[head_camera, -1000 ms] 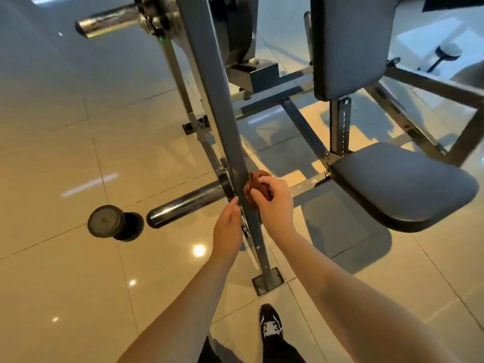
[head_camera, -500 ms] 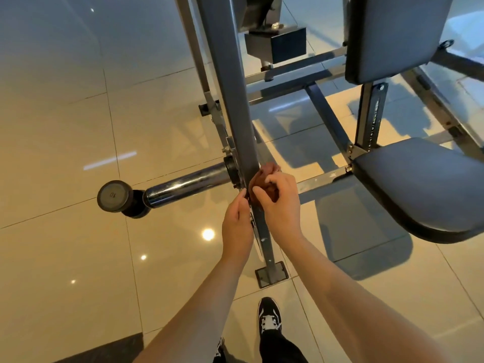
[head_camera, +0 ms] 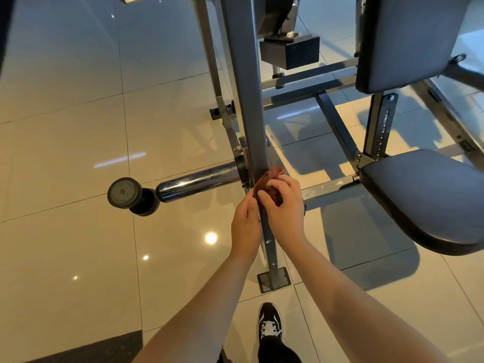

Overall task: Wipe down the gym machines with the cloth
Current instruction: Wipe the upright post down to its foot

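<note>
The right hand (head_camera: 284,205) has its fingers curled round a bunched reddish-brown cloth (head_camera: 269,184) and presses it to the right face of the grey upright post (head_camera: 246,100), just below where the chrome weight peg (head_camera: 196,182) joins it. The left hand (head_camera: 246,226) lies against the post's left side with its fingers bent. Whether it grips the post or a corner of the cloth, I cannot tell. Wadded so tightly, the cloth likely touches only a narrow strip and could skip the post's edges. It could also snag on the bolts and bracket beside the peg, where a knuckle might scrape. The floor (head_camera: 65,153) is glossy beige tile that mirrors the lights and probably gives poor footing. A dumbbell (head_camera: 125,192) lies on it near the peg's tip, a trip risk for the shoe (head_camera: 269,326) by the post's foot plate (head_camera: 275,280). A black seat pad (head_camera: 424,200) stands to the right.
</note>
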Motion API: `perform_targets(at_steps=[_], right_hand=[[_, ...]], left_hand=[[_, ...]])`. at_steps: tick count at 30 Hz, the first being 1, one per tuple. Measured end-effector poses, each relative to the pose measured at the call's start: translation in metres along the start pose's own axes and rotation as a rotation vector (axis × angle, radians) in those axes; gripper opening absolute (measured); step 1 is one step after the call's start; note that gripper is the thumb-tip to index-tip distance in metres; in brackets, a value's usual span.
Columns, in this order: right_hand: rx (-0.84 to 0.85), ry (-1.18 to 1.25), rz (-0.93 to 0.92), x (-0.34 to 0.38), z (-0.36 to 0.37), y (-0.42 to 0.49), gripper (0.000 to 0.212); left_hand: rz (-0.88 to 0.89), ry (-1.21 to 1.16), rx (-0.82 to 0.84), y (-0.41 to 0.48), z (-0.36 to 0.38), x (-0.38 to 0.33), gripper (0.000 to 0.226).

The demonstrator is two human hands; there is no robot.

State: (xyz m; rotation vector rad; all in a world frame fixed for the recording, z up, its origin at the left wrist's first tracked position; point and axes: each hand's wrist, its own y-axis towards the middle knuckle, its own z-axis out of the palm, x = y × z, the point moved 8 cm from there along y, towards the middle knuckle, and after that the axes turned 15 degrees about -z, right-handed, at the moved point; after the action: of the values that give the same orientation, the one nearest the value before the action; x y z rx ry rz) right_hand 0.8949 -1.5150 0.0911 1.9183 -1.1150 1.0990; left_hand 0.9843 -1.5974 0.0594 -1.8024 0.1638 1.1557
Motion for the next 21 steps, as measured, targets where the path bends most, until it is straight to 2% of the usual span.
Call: perform_targets(at_steps=[4,11,15,21], right_hand=[[-0.054,-0.004,-0.016,0.001,0.005,0.003,0.014],[0.096,-0.097,0.027,-0.011,0.003,-0.006,0.018],[0.051,-0.075,-0.079,0.007,0.004,0.001,0.021],[0.023,-0.105,-0.092,-0.003,0.009,0.004,0.014]], left_hand=[[-0.013,-0.057,-0.024,0.005,0.0,0.006,0.033],[-0.056,-0.067,-0.042,-0.001,0.004,0.009,0.041],[-0.034,-0.079,-0.024,0.0,0.005,0.007,0.041],[-0.039,-0.078,-0.026,0.005,0.002,0.014,0.041]])
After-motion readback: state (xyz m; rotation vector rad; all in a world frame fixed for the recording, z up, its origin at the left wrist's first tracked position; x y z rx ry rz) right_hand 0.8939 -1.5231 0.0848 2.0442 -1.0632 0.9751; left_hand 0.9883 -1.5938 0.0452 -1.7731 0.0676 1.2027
